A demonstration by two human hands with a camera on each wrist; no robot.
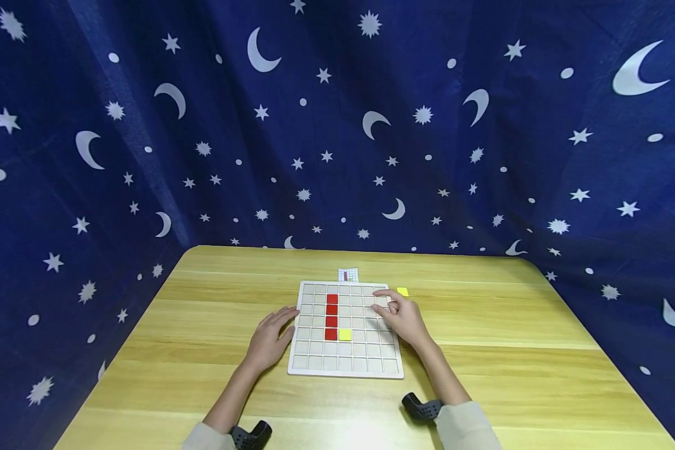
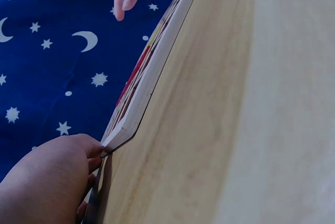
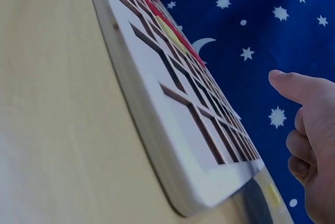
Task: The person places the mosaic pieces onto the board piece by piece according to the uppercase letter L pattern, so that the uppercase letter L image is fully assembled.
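Note:
A white grid board [image 1: 337,371] lies on the table, with several red tiles [image 1: 331,322] in one column of its cells. One yellow tile [image 1: 345,334] sits in the cell right of the lowest red one. My left hand [image 1: 268,340] rests at the board's left edge, its fingertips touching it; the left wrist view shows the thumb [image 2: 86,143] at the board's rim. Over the board's right side hovers my right hand [image 1: 404,317], thumb and index finger spread apart with nothing between them. Its other fingers [image 3: 301,150] are bent in the right wrist view.
Behind the board lies a small card [image 1: 347,275] printed with a grid and a red column. Another yellow tile [image 1: 402,292] is on the wooden table [image 1: 512,350], just beyond the right hand. A blue curtain [image 1: 337,125] with moons and stars hangs around the table.

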